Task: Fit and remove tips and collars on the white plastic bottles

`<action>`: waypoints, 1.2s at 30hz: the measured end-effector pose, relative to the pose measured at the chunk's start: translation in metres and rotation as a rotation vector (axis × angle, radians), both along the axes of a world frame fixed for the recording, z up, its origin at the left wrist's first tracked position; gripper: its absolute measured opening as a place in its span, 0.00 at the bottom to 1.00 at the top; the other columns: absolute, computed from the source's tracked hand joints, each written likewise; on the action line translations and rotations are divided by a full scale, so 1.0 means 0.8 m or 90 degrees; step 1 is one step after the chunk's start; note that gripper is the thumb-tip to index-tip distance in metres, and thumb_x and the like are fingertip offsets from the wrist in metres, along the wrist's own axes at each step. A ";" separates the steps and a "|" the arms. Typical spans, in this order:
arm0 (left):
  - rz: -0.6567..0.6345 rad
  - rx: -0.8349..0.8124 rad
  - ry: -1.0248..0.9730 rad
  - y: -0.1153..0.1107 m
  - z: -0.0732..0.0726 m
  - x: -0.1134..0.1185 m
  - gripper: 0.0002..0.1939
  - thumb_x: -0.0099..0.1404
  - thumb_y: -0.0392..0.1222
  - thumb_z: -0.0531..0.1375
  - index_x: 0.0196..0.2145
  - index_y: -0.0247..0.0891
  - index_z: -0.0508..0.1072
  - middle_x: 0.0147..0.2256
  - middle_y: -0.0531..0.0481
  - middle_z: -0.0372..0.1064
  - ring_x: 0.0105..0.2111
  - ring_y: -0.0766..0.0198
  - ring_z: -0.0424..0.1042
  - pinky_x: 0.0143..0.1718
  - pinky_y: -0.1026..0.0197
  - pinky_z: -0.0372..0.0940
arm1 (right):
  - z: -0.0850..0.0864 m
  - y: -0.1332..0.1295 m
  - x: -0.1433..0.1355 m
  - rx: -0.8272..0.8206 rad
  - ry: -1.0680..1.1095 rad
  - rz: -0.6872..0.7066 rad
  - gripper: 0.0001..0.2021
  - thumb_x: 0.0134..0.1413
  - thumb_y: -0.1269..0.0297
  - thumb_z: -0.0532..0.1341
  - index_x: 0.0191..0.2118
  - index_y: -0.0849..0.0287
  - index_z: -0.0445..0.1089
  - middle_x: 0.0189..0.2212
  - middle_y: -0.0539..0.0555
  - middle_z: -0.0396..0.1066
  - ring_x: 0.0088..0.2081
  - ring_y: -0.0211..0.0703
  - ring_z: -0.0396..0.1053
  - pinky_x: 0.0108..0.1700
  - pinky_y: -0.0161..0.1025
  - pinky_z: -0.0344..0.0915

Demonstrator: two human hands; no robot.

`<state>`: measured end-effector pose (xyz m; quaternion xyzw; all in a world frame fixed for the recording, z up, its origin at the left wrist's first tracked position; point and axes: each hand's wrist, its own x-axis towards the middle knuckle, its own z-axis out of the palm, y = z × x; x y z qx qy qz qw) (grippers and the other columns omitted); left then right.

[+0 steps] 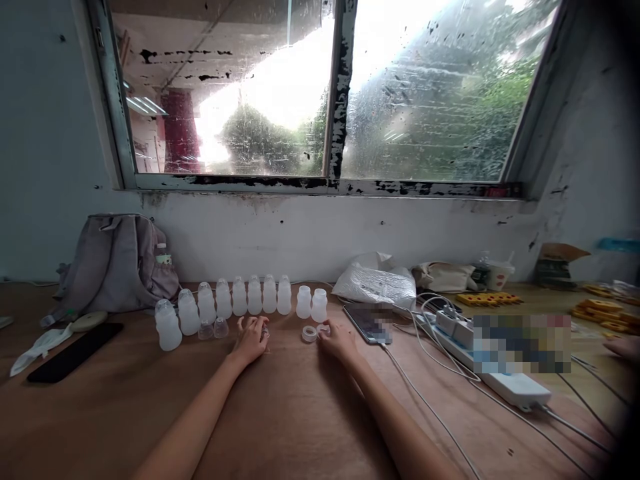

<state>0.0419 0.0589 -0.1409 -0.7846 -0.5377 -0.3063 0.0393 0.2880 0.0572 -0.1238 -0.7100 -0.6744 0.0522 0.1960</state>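
My left hand (251, 340) rests on the table with its fingers curled round a small clear cap (265, 330), mostly hidden by the fingers. Beside it stand two clear domed caps (221, 327). With its fingertips my right hand (340, 339) grips a white ring (324, 329); another white ring (309, 334) lies just left of it. Behind my hands runs a curved row of several frosted baby bottles (255, 297) with clear tops. At the row's right end are two open-necked bottles (303, 303), upright and without tops.
A grey backpack (117, 267) and a black slab (75, 352) lie to the left. On the right are a phone (363, 321), a white power strip (515, 387) with cables, a plastic-wrapped package (377, 283) and yellow parts (490, 299). Another person's hand (623, 347) shows at the right edge.
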 end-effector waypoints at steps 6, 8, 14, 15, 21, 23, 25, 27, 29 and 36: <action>0.038 0.053 -0.003 -0.005 0.003 0.001 0.18 0.51 0.33 0.52 0.42 0.40 0.62 0.43 0.45 0.63 0.48 0.54 0.56 0.53 0.45 0.36 | 0.001 -0.003 0.000 -0.002 -0.004 0.001 0.17 0.46 0.60 0.50 0.44 0.57 0.62 0.41 0.58 0.66 0.46 0.51 0.60 0.45 0.49 0.49; 0.043 0.111 0.001 -0.008 0.004 0.003 0.20 0.50 0.34 0.53 0.43 0.40 0.61 0.48 0.43 0.59 0.51 0.52 0.52 0.53 0.45 0.37 | 0.001 -0.006 -0.001 0.006 -0.007 0.012 0.18 0.45 0.61 0.52 0.45 0.57 0.61 0.42 0.59 0.65 0.47 0.52 0.58 0.45 0.50 0.49; 0.022 0.188 0.021 0.008 0.031 0.022 0.19 0.53 0.34 0.52 0.44 0.41 0.62 0.50 0.44 0.57 0.53 0.52 0.51 0.54 0.46 0.38 | 0.002 -0.013 -0.006 0.021 -0.032 0.038 0.17 0.45 0.62 0.53 0.44 0.55 0.63 0.40 0.58 0.64 0.45 0.52 0.59 0.43 0.48 0.51; 0.020 0.197 0.022 0.016 0.042 0.028 0.19 0.54 0.34 0.51 0.45 0.40 0.62 0.50 0.44 0.57 0.53 0.52 0.51 0.54 0.46 0.37 | 0.003 -0.014 -0.007 0.018 -0.039 0.036 0.16 0.45 0.63 0.53 0.43 0.55 0.63 0.40 0.58 0.64 0.45 0.51 0.59 0.43 0.47 0.51; 0.000 0.210 0.061 0.079 0.107 0.063 0.20 0.57 0.38 0.51 0.49 0.38 0.59 0.50 0.42 0.57 0.54 0.53 0.49 0.55 0.45 0.33 | 0.005 -0.015 -0.010 0.063 -0.071 0.060 0.19 0.45 0.64 0.55 0.47 0.55 0.61 0.43 0.59 0.62 0.45 0.50 0.57 0.42 0.43 0.51; -0.013 0.205 0.065 0.092 0.116 0.073 0.17 0.57 0.39 0.52 0.45 0.38 0.62 0.48 0.42 0.59 0.54 0.53 0.50 0.55 0.46 0.33 | 0.005 -0.017 -0.014 0.114 -0.077 0.112 0.17 0.45 0.65 0.55 0.45 0.53 0.63 0.44 0.57 0.61 0.46 0.49 0.56 0.43 0.43 0.50; -0.022 0.203 0.060 0.098 0.116 0.080 0.13 0.57 0.40 0.52 0.41 0.38 0.65 0.45 0.42 0.62 0.52 0.53 0.52 0.54 0.46 0.36 | 0.005 -0.021 -0.020 0.144 -0.077 0.149 0.14 0.46 0.66 0.55 0.41 0.52 0.65 0.43 0.55 0.62 0.45 0.47 0.57 0.43 0.42 0.50; -0.032 0.199 0.052 0.094 0.113 0.085 0.10 0.58 0.40 0.51 0.38 0.37 0.65 0.40 0.43 0.65 0.49 0.53 0.57 0.52 0.48 0.44 | 0.006 -0.024 -0.025 0.160 -0.060 0.157 0.11 0.47 0.67 0.54 0.39 0.53 0.66 0.41 0.54 0.63 0.44 0.46 0.57 0.43 0.42 0.51; -0.047 0.195 0.044 0.083 0.110 0.084 0.09 0.59 0.40 0.50 0.37 0.37 0.65 0.36 0.45 0.67 0.43 0.56 0.62 0.47 0.52 0.52 | 0.009 -0.027 -0.030 0.192 -0.010 0.162 0.10 0.48 0.67 0.53 0.38 0.53 0.66 0.39 0.54 0.64 0.44 0.46 0.58 0.43 0.42 0.52; -0.104 0.246 -0.266 -0.007 0.095 0.066 0.11 0.64 0.41 0.42 0.40 0.40 0.59 0.39 0.47 0.63 0.40 0.63 0.63 0.42 0.60 0.58 | 0.030 -0.028 -0.049 0.175 0.574 0.177 0.19 0.52 0.53 0.47 0.46 0.58 0.58 0.36 0.57 0.66 0.34 0.42 0.66 0.31 0.37 0.65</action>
